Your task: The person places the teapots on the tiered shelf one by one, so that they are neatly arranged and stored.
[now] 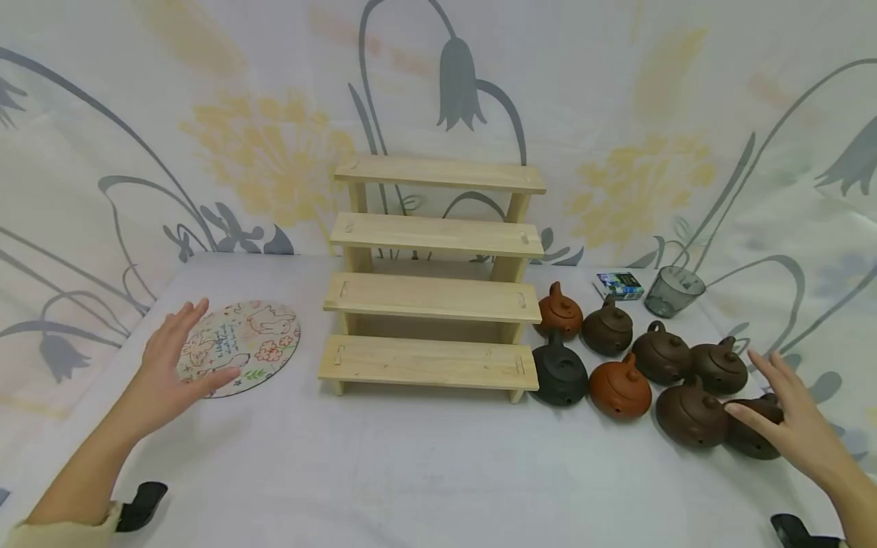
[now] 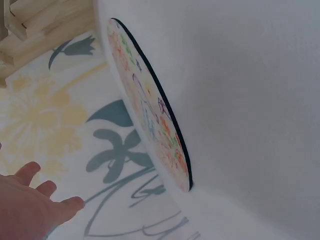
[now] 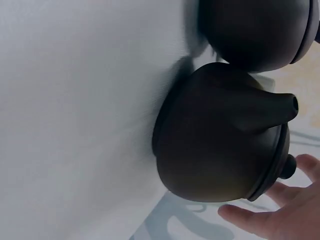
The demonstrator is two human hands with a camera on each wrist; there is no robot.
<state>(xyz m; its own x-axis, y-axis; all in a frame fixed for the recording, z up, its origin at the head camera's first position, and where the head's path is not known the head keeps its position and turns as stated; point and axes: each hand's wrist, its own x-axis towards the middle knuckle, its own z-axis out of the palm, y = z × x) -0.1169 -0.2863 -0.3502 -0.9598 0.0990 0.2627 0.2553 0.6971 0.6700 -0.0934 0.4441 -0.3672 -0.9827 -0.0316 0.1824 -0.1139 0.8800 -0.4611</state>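
Note:
My left hand (image 1: 167,374) hovers with spread fingers over the near left side of a round mat (image 1: 263,346) printed with flowers and animals. Nothing is in its grasp. On the right, my right hand (image 1: 798,426) reaches over the dark brown teapot (image 1: 748,440) at the right end of the front row, partly covering it. In the right wrist view its fingers (image 3: 245,218) lie loosely beside the lid knob of that teapot (image 3: 220,145); whether they touch it I cannot tell. Beside it stand another dark brown teapot (image 1: 692,415) and an orange-brown teapot (image 1: 620,388).
A stepped wooden rack (image 1: 428,361) with several shelves stands in the middle. A black teapot (image 1: 559,373) sits against its right end, with several more brown teapots (image 1: 661,354) behind. A small card box (image 1: 620,285) and a grey glass cup (image 1: 674,291) are farther back.

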